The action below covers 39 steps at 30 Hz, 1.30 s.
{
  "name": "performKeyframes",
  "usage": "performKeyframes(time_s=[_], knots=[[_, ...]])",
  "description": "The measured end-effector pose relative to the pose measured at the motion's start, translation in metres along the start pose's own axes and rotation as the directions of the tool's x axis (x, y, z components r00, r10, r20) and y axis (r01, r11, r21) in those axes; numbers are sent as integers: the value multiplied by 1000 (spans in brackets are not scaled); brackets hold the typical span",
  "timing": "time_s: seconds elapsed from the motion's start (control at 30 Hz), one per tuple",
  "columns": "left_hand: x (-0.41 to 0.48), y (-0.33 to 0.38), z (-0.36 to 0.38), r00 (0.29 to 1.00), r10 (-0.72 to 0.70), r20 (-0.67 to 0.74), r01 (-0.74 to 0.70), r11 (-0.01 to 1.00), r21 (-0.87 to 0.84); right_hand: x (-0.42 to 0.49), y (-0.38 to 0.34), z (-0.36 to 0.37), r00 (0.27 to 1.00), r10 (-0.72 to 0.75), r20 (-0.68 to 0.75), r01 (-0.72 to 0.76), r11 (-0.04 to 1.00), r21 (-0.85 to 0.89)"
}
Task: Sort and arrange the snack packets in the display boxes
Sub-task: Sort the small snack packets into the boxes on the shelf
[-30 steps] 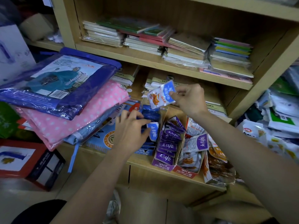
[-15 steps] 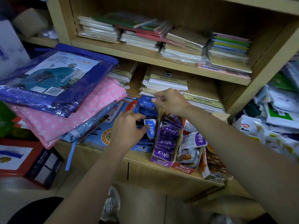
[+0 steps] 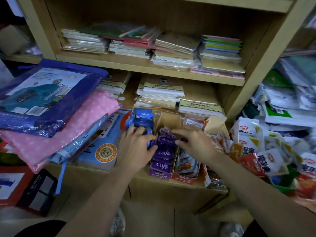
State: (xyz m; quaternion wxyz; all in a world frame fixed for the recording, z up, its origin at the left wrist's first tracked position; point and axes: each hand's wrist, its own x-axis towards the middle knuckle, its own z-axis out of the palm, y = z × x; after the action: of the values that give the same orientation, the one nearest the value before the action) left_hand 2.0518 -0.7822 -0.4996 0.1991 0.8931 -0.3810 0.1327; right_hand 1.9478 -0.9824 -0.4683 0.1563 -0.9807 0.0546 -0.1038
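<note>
Purple cardboard display box: on the front ledge of the wooden shelf, filled front to back with upright purple foil snack packets. Blue foil snack packets: stacked just left of it, touching its flap, their own box mostly hidden.

Left hand: grip closed, thumb and fingers pinched on the blue foil snack packets at the purple box's left wall. Right hand: laid over the rear purple packets, fingers and thumb apart. Cannot tell whether clamped on a packet or only pressing.

Probable step: squaring up the blue and purple rows.

Hazards:
- Blue packet dropped into the purple row, caused by working right at the shared wall. Check colour before release.
- Purple row toppling forward, caused by downward pressure on tightly packed upright packets.
- Red cardboard display box nudged off the ledge, caused by the right forearm crossing directly above it.
- Loose white snack bags sliding into the boxes, caused by the heap leaning close on the right.

Count:
- Hands: two.
- Display boxes: three clearly seen, a fourth judged behind the left hand.
- Purple packets: at least four labels readable.
- Blue packets: at least three.
- White bags: too jumbled to count.
</note>
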Motion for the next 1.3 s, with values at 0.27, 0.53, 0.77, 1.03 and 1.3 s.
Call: performKeyframes(time_s=[0.27,0.53,0.77,1.03,1.3], knots=[[5,-2,1,984,-172,-39,165,976,-141,-9,19,20,972,-69,-224,84,995,59],[15,4,1,951,-240,-192,165,925,-341,18,16,3,868,206,-452,-85,958,275],[33,20,-8,940,-337,-51,220,715,-664,19,18,9,933,208,-295,-59,894,445],[35,29,-14,968,-147,204,251,625,-739,0,17,5,996,59,-67,-18,870,493],[-9,0,-22,922,265,283,-215,957,-197,-48,0,29,958,-271,-91,280,954,108]])
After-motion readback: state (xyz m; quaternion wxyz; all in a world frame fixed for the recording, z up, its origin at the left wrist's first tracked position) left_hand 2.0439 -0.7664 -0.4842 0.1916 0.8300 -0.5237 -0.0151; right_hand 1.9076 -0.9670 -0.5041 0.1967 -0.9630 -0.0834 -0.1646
